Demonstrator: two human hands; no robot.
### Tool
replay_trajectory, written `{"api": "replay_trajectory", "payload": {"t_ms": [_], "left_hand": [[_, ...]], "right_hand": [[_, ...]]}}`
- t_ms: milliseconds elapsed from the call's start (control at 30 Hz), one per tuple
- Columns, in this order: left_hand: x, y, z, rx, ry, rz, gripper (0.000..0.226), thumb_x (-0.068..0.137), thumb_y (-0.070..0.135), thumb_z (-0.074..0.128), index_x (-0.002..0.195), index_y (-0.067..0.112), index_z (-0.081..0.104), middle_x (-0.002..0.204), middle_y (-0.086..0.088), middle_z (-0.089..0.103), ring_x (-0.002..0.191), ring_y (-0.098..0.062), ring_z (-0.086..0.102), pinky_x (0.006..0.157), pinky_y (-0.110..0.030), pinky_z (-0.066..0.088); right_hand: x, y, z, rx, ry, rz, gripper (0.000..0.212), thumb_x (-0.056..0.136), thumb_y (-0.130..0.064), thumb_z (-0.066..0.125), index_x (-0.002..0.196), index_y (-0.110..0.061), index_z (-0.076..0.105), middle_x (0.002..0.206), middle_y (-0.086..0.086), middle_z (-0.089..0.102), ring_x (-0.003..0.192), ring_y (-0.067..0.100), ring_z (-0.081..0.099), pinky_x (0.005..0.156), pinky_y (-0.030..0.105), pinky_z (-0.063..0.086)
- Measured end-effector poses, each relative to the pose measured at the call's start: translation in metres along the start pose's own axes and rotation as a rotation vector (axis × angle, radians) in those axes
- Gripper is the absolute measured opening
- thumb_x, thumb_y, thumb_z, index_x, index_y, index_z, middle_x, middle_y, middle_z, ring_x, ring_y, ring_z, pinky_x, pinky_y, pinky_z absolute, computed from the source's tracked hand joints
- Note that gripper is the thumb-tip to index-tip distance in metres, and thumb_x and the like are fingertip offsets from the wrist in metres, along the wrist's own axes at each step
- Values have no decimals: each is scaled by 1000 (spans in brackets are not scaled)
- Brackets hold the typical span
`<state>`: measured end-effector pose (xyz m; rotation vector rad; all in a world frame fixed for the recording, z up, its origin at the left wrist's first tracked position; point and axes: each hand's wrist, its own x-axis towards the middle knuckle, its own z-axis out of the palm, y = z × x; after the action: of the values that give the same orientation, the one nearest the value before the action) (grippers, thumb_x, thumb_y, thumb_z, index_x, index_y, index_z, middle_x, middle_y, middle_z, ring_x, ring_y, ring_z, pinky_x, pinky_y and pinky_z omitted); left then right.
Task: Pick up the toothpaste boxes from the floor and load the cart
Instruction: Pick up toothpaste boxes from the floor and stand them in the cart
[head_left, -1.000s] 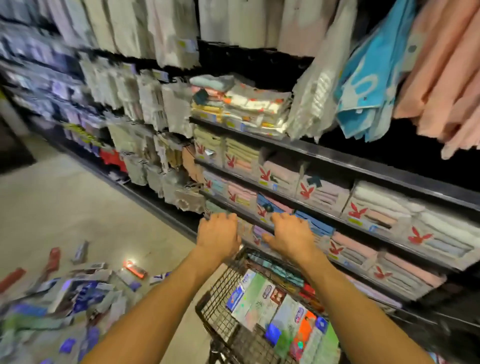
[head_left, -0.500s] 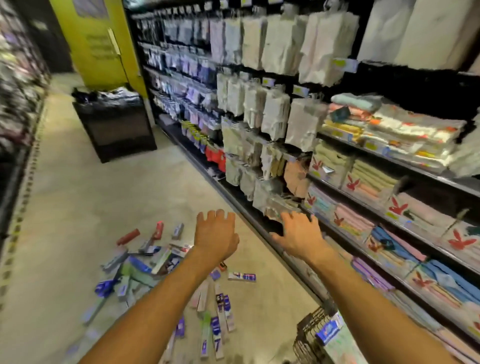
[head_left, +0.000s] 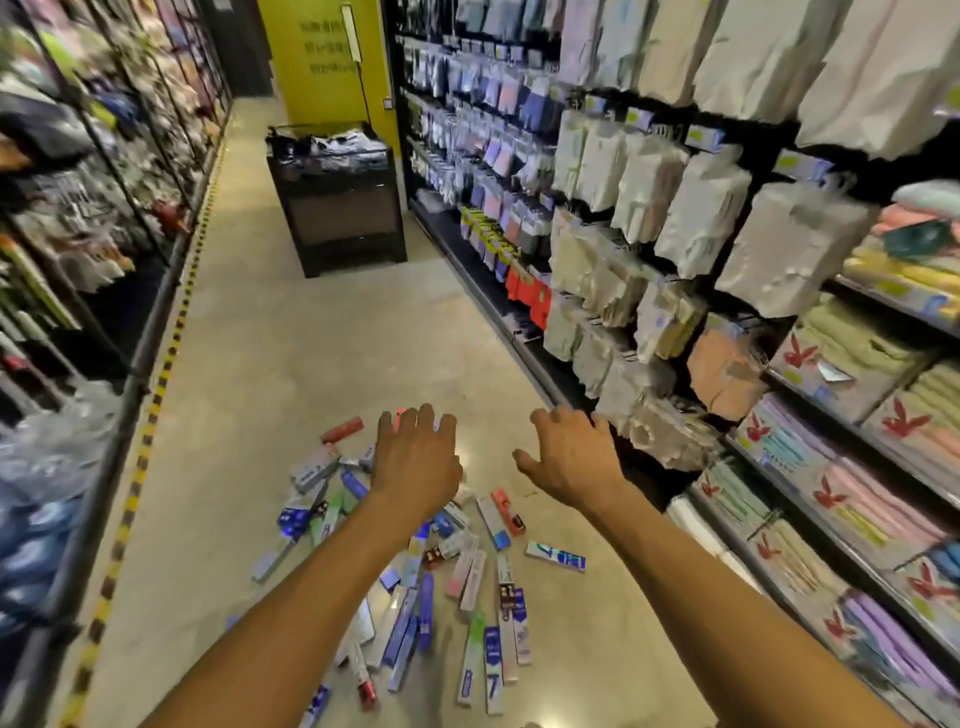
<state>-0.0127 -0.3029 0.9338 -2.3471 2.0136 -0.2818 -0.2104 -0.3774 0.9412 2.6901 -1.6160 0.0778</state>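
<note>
Item: long narrow cardboard toothpaste boxes (head_left: 415, 587), mixed colours, scattered on beige floor (head_left: 270, 364). Left hand (head_left: 415, 462), right hand (head_left: 569, 462): spread, empty, above pile. Step: reach. Next: lower, grasp. Cart not visible.

Your empty left hand (head_left: 415, 462) and right hand (head_left: 569, 462) reach, fingers spread, over scattered colourful cardboard toothpaste boxes (head_left: 467, 582) on the beige floor (head_left: 291, 364).

Nothing here can be read with certainty. The yellow wall sign (head_left: 326, 49) at the aisle's end carries pale characters, too blurred to make out. The towel packs (head_left: 810, 364) on the right-hand shelves bear a red rabbit-head logo without legible words. Print on the toothpaste boxes (head_left: 555, 555) on the floor is too small to tell.
</note>
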Motion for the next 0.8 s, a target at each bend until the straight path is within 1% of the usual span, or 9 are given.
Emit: {"api": "replay_trajectory", "payload": {"t_ms": [133,233,333,433,533,600,667,733,800], "left_hand": [[18,-14,25,-6,-71,-62,72,88,41,57,152,19,33,150,-14,41,140,-33,36,114,-55,25],[26,-24,47,-13,-105,-116,66,85,42,60,145,19,43,150,-13,42,134,-33,43,113,-56,29],[29,-27,80,-25,-159,-157,54,87,39,60,135,18,51,136,-10,54,128,-32,49,112,-55,30],[30,-24,128,-73,-233,-176,47,87,36,60,130,17,56,125,-9,59,118,-32,55,106,-51,36],[35,-20,197,-96,-258,-157,44,80,26,59,121,10,62,106,-13,63,96,-36,63,90,-51,47],[38,-13,253,-130,-343,-177,43,78,28,65,118,12,63,103,-11,65,93,-36,64,87,-50,49],[39,-2,312,-159,-419,-158,47,75,28,71,119,12,63,100,-10,65,89,-36,64,84,-49,50],[35,10,380,-173,-487,-136,56,73,30,72,123,10,61,102,-12,64,85,-36,63,78,-46,50],[30,23,454,-182,-520,-123,54,72,33,72,119,9,60,100,-14,64,81,-35,63,72,-43,51]], "right_hand": [[43,-14,31,-12,-39,-90,62,92,-66,47,135,-21,49,129,8,59,118,31,57,107,51,38],[68,-21,60,-22,-77,-145,61,93,-64,48,137,-22,48,130,9,58,118,31,57,109,53,35],[80,-21,96,1,-132,-160,62,92,-62,48,138,-20,48,127,10,59,117,33,57,111,54,34],[85,-13,144,39,-200,-129,65,92,-64,48,139,-20,49,129,11,60,115,34,58,109,54,36],[87,-2,207,77,-281,-63,68,91,-62,53,142,-18,47,133,12,59,116,35,58,107,53,39],[86,7,259,89,-331,9,68,89,-59,56,140,-16,49,125,12,62,111,36,60,101,50,43],[81,15,317,105,-403,87,64,88,-58,57,135,-15,52,118,11,64,106,36,61,93,48,46],[73,21,382,130,-479,164,64,88,-58,58,133,-14,52,115,11,63,103,35,62,88,45,49],[64,27,451,157,-550,240,64,89,-58,58,136,-14,49,118,10,62,106,33,61,87,43,48]]}}
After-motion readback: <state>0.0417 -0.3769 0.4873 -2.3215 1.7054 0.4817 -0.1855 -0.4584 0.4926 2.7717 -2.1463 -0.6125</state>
